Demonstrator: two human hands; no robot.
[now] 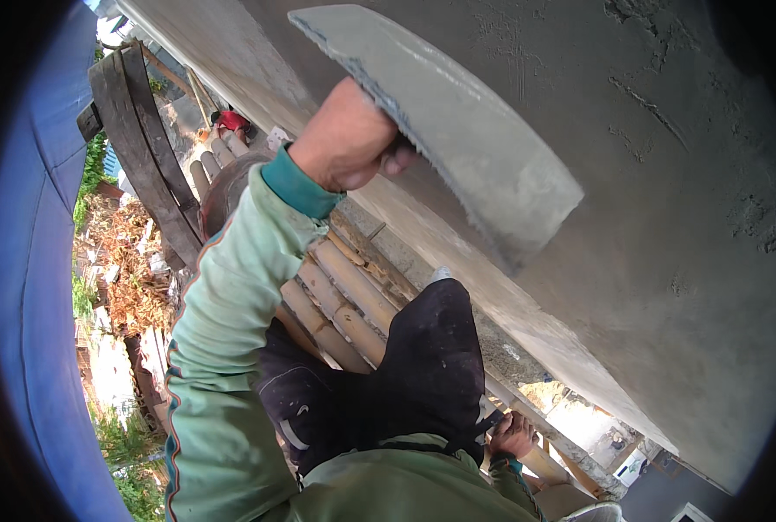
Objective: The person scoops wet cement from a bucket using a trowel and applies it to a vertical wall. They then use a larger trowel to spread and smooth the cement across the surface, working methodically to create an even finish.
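Note:
My left hand [346, 137] reaches forward from a pale green sleeve with a teal cuff. It is closed on a plastering float [470, 122], whose handle is hidden behind the fist. The float's long grey face is smeared with mortar and its near edge is ragged. It overlaps the grey plastered wall [666, 261] in view; whether it touches the wall I cannot tell. Low beside my right thigh, my right hand [514, 436] has its fingers curled closed. What it grips, if anything, cannot be made out; a dark bit shows next to it.
Bamboo poles [340, 317] form a platform under my legs, alongside a ledge at the wall's foot. Blue sheeting [36, 261] hangs at the left, near a dark curved strip [144, 143]. A bucket rim [601, 511] shows at lower right. Rubble and plants lie far below.

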